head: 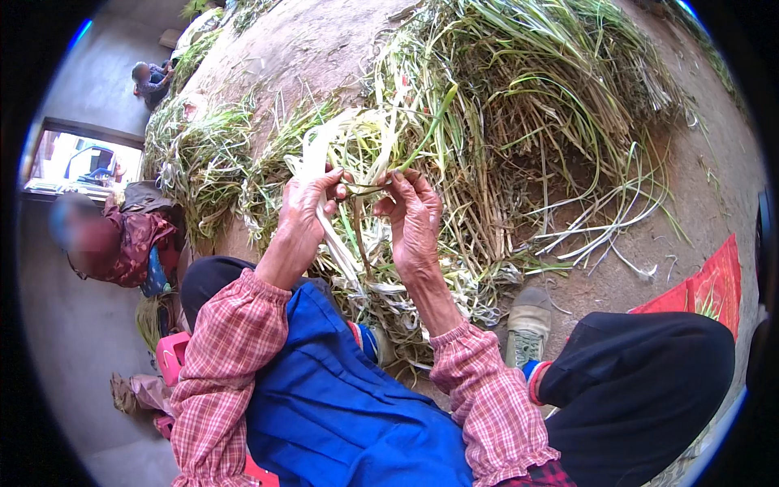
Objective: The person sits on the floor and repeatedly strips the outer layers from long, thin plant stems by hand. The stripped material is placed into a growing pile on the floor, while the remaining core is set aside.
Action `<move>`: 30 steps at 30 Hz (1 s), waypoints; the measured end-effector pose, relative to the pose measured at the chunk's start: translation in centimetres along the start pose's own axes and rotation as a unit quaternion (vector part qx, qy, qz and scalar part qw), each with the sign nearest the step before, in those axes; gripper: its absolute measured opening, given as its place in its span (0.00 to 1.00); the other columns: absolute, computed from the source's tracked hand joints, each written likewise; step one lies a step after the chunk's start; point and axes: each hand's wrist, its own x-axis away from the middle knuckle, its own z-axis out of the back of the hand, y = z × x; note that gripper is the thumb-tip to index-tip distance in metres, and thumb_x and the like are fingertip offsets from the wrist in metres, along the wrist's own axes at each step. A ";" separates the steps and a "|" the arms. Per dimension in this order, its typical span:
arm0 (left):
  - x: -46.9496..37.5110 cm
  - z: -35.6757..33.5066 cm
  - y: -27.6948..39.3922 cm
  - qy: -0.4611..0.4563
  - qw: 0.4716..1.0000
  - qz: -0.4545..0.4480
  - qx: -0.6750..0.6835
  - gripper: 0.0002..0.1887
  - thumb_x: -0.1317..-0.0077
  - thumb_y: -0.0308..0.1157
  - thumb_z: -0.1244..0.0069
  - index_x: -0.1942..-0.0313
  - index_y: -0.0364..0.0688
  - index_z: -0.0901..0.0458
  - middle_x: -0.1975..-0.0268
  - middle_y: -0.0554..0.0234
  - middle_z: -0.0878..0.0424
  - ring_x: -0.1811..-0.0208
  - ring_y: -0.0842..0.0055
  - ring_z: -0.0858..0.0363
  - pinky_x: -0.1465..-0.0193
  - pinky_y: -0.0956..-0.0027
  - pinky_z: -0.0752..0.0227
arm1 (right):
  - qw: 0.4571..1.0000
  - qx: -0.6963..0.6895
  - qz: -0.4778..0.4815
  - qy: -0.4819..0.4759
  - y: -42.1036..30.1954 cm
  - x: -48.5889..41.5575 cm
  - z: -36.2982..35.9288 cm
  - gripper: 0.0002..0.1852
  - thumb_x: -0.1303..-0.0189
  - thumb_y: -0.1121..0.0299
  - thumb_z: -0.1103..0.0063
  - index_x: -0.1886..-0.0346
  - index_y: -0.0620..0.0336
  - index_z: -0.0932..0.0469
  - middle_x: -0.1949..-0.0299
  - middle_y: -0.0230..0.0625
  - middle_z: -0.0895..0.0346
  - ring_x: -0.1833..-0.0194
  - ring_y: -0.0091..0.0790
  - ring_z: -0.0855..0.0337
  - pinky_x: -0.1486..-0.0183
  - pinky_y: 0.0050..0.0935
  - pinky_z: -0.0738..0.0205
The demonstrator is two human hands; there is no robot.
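Observation:
My left hand is closed around a bundle of long pale plant stalks, whose lower ends hang beneath it. A thin dark strand runs between the fingertips of both hands. To its right, my right hand pinches the strand and a green leafy stalk between thumb and fingers. Both hands are over a large heap of green and dried stalks on the ground, close in front of my knees.
White stalks lie loose on the floor at the right, near a red cloth or sheet. My shoe is beside the heap. A co-worker sits at the left, another person farther back. Pink plastic is at lower left.

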 end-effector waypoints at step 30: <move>1.3 -1.5 -0.3 -0.073 0.985 -0.050 -0.145 0.11 0.45 0.30 0.46 0.63 0.34 0.23 0.75 0.68 0.21 0.86 0.88 0.29 0.90 0.87 0.50 | 0.977 0.208 0.012 -0.035 -1.3 -0.9 0.0 0.05 0.46 0.74 0.42 0.65 0.62 0.21 0.72 0.30 0.20 0.73 0.17 0.23 0.79 0.15 0.31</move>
